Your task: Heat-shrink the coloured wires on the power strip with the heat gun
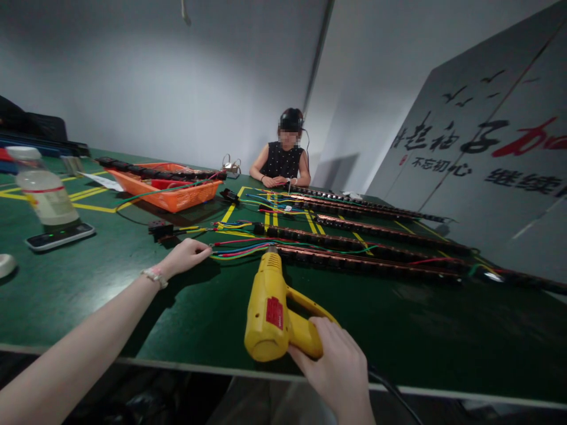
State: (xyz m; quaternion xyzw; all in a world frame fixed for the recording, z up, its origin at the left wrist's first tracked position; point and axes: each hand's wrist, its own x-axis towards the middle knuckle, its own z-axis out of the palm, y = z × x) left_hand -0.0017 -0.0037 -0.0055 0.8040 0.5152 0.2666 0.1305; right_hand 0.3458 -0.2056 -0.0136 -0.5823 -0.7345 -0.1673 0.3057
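My right hand [339, 363] is wrapped round the grip of a yellow heat gun [272, 307] with a red label. Its nozzle points away from me at the near end of a long black strip with copper parts [367, 264]. Red, blue and green wires [241, 248] fan out from that end. My left hand [186, 257] reaches across the green table [110, 283], its fingers closed near the wire tips; whether it pinches a wire is unclear. A bead bracelet sits on that wrist.
Several more long strips [354, 227] lie in rows further back. An orange basket [170, 189] holds other strips. A bottle [44, 192] stands on a phone [59, 236] at the left. A person [283, 159] sits across the table. A sign board [482, 153] leans at the right.
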